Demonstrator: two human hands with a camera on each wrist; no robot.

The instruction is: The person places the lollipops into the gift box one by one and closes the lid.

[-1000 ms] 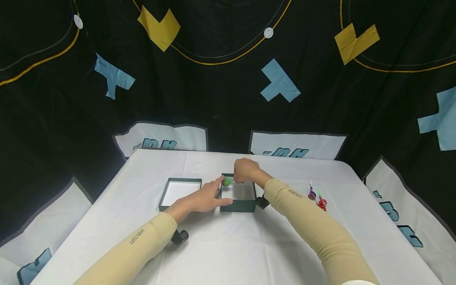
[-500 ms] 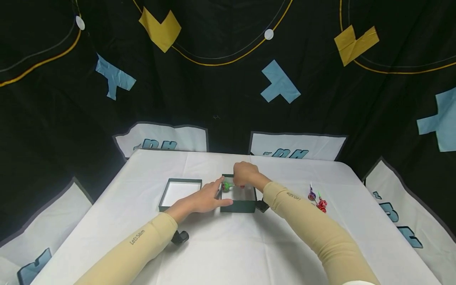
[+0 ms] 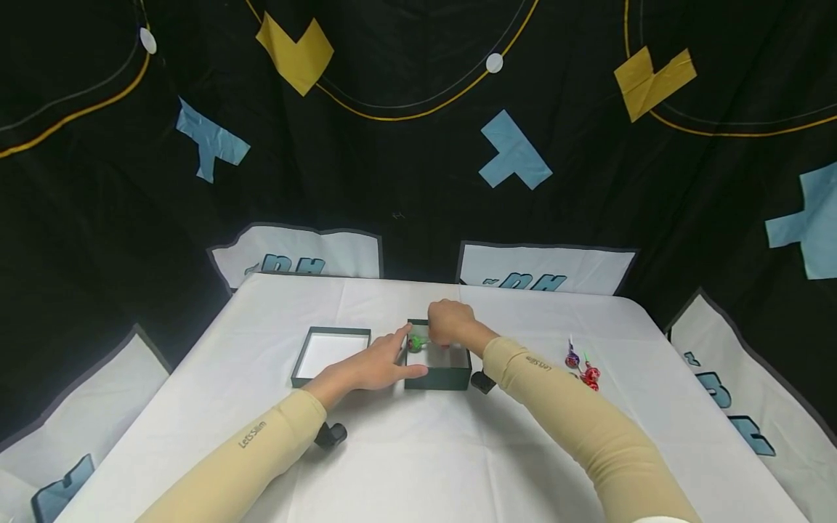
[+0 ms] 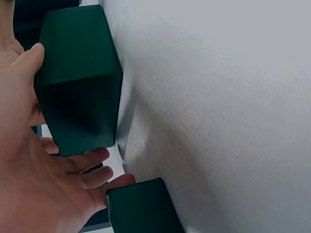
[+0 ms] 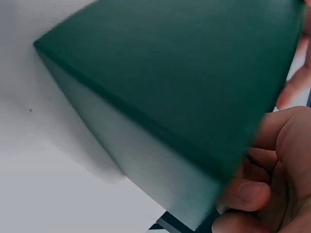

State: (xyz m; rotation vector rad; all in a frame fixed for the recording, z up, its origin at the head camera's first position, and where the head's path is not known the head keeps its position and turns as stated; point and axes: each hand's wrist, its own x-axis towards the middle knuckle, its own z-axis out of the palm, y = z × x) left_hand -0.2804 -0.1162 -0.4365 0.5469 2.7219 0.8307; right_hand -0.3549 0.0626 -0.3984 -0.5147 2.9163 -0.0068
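A dark green box (image 3: 437, 378) with a pale inside stands uncovered at the middle of the table. My left hand (image 3: 370, 361) lies along its left side, fingers extended and thumb by the front; the left wrist view shows the thumb touching the box's edge. A green-wrapped lollipop (image 3: 416, 343) lies inside, by the left wall. My right hand (image 3: 451, 322) reaches over the back right of the box, fingers curled in a pinch around a lollipop that the hand almost wholly hides. In the right wrist view the curled fingers (image 5: 248, 194) are beside the box wall.
A shallow green lid (image 3: 332, 354) with a white inside lies left of the box, close to my left hand. Several lollipops, one purple (image 3: 572, 359) and some red (image 3: 591, 375), lie on the white table (image 3: 523, 457) at the right.
My right hand has come down slightly into the box; a bit of red seen under it half a second ago is now mostly covered. The green lollipop has settled lower. The left hand stays put.
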